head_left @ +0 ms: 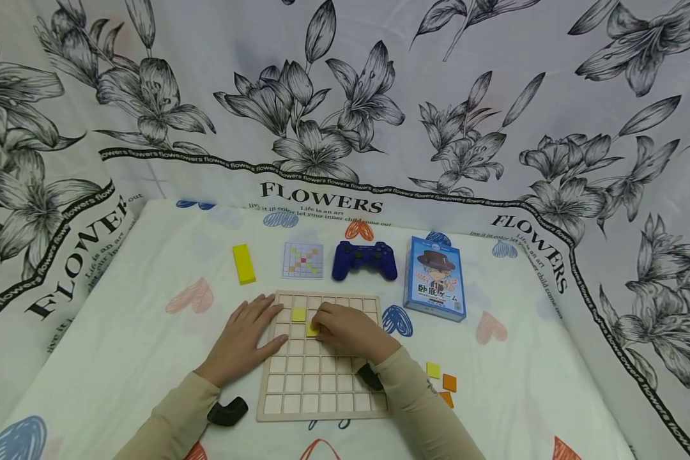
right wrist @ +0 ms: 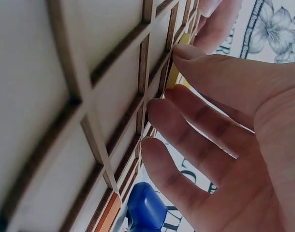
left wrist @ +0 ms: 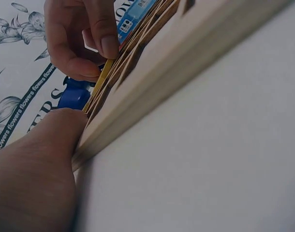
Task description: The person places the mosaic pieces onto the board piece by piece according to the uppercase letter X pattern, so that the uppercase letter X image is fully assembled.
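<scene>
A wooden grid board point(head_left: 310, 383) with square cells lies on the bed-like cloth. My right hand point(head_left: 347, 331) is over its upper middle and pinches a yellow square tile point(right wrist: 177, 67) between thumb and index finger, right at the cells. Up and left of that tile, another yellow tile point(head_left: 298, 314) sits in a cell. My left hand point(head_left: 243, 342) rests along the board's left edge with its fingers spread, thumb toward the cells. In the right wrist view an orange piece point(right wrist: 109, 212) shows low on the grid; the right hand and arm cover that area in the head view.
Behind the board are a yellow block point(head_left: 244, 264), a colored grid card point(head_left: 303, 260), a blue game controller point(head_left: 365, 259) and a blue game box point(head_left: 434, 279). Right of my forearm lie a loose yellow tile point(head_left: 433, 370) and orange tiles point(head_left: 450, 383). Flower-print fabric point(head_left: 345, 76) hangs behind.
</scene>
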A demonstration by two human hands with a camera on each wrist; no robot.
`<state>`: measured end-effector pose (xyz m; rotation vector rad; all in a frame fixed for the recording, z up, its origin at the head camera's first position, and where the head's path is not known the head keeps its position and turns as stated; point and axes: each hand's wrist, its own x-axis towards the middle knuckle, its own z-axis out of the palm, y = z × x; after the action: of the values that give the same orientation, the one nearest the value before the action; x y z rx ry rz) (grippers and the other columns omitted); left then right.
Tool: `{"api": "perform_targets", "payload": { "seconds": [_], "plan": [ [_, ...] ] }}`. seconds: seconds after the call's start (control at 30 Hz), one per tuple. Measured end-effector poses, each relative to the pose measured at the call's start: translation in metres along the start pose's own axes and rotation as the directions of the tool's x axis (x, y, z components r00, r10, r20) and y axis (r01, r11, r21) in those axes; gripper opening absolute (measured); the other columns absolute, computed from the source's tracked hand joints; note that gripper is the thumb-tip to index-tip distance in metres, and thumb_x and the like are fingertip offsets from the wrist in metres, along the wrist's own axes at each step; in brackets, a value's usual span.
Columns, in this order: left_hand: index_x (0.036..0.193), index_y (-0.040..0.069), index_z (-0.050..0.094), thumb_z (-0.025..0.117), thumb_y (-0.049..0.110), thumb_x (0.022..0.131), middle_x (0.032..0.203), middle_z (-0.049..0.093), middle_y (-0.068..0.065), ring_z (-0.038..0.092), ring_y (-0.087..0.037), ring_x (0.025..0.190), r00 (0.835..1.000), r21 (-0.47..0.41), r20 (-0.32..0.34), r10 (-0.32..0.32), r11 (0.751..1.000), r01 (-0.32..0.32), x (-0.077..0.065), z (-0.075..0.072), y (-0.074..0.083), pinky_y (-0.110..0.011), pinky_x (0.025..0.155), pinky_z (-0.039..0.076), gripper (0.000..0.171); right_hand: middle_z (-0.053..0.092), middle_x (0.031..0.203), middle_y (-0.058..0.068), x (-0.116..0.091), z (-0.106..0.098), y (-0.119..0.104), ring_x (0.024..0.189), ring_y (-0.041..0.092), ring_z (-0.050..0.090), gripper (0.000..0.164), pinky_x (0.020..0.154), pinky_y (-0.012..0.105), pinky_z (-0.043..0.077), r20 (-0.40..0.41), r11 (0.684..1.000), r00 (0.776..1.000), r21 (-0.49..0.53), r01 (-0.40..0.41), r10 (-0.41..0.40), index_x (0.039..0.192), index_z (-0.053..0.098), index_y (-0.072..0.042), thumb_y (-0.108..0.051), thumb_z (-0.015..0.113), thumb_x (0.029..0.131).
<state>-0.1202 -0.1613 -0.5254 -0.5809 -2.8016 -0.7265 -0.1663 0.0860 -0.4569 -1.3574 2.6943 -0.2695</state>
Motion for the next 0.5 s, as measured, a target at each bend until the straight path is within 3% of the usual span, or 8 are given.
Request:
{"api": "perform_targets", "payload": {
  "seconds": [0.23, 0.5],
  "plan": [
    [0.143, 0.015, 0.045, 0.058, 0.053, 0.090, 0.152, 0.036, -0.008, 0.027, -0.029, 0.142, 0.999, 0.001, 0.030, -0.023, 1.000, 0.023, -0.0002, -0.0004, 0.0008, -0.050, 0.117, 0.016, 0.066, 0.061, 0.107, -0.006, -0.0007, 0.0021, 0.0007, 0.093, 0.005, 0.061, 0.017, 0.084, 0.017, 0.051, -0.007, 1.000, 1.000, -0.027, 0.009, -0.009, 0.110, 0.066, -0.018, -0.023, 0.061, 0.095],
    [0.140, 0.013, 0.048, 0.061, 0.050, 0.089, 0.149, 0.039, -0.011, 0.031, -0.031, 0.139, 1.000, 0.002, -0.016, -0.001, 1.000, 0.001, -0.0006, 0.0006, -0.0003, -0.052, 0.115, 0.019, 0.065, 0.061, 0.107, -0.005, -0.0070, -0.0058, -0.0006, 0.092, 0.006, 0.061, 0.020, 0.082, 0.019, 0.052, -0.014, 0.999, 1.000, -0.032, -0.002, 0.001, 0.112, 0.065, -0.017, -0.024, 0.062, 0.094]
  ]
}}
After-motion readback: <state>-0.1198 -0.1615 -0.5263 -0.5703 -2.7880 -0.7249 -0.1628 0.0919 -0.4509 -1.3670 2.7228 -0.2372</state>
